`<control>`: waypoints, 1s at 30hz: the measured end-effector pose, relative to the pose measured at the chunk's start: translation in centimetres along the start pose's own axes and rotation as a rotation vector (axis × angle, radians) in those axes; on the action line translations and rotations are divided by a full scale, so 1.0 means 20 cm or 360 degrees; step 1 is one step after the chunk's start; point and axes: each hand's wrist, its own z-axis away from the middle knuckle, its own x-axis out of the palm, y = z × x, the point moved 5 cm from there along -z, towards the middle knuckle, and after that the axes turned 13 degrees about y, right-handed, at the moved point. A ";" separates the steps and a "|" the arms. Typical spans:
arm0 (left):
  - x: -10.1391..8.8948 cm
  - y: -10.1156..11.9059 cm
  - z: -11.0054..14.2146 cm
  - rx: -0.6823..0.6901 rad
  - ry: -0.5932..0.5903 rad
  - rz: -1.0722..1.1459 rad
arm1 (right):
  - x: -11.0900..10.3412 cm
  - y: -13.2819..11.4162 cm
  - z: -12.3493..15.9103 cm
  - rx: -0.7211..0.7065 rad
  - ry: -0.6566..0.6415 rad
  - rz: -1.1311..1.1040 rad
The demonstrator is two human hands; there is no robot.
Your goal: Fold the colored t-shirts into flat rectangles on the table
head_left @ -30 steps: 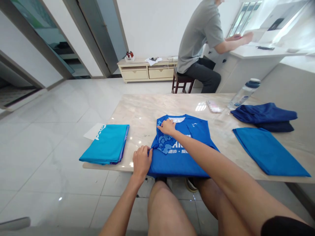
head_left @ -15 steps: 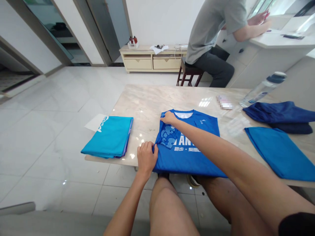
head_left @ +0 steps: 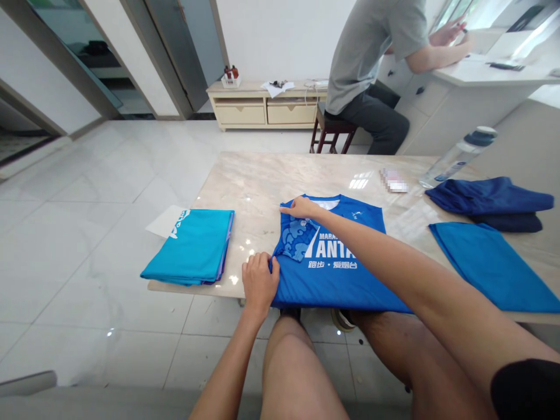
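Observation:
A blue T-shirt (head_left: 332, 286) with white lettering lies on the marble-look table, its neckline pointing away from me. One patterned sleeve (head_left: 295, 239) is turned in across its front. At the shirt's left edge, my left hand (head_left: 260, 283) is closed, pinching the fabric with curled fingers and thumb. My right hand (head_left: 303, 207) crosses over the shirt to its far left shoulder corner, fingers closed on the cloth there. My right forearm covers part of the print and the shirt's near right side.
A folded turquoise stack (head_left: 192, 248) sits on the table's left end. To the right lie a folded blue cloth (head_left: 490, 265), a dark blue garment (head_left: 490, 198) and a clear bottle (head_left: 457, 157). Another person (head_left: 376, 64) sits on a stool (head_left: 335, 125) beyond the table (head_left: 249, 181).
The view has shifted slightly. My right hand's fingers are straighter at the shoulder corner, and the turned-in sleeve lies a little flatter, showing more lettering. My left hand keeps its place.

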 end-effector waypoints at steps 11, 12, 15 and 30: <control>-0.01 -0.01 -0.02 0.0028 0.0054 -0.0039 | -0.25 0.14 0.14 -0.0237 0.0209 -0.0074; -0.01 -0.01 -0.05 0.0010 0.0055 0.0006 | -0.30 0.19 0.15 -0.0234 0.0245 -0.0061; 0.01 0.02 -0.22 0.0101 0.0022 0.0180 | -0.44 0.43 0.20 -0.0275 0.0332 0.0090; 0.58 0.15 -0.97 0.0521 -0.0680 0.0410 | -0.37 1.25 0.38 -0.0427 0.0811 0.0180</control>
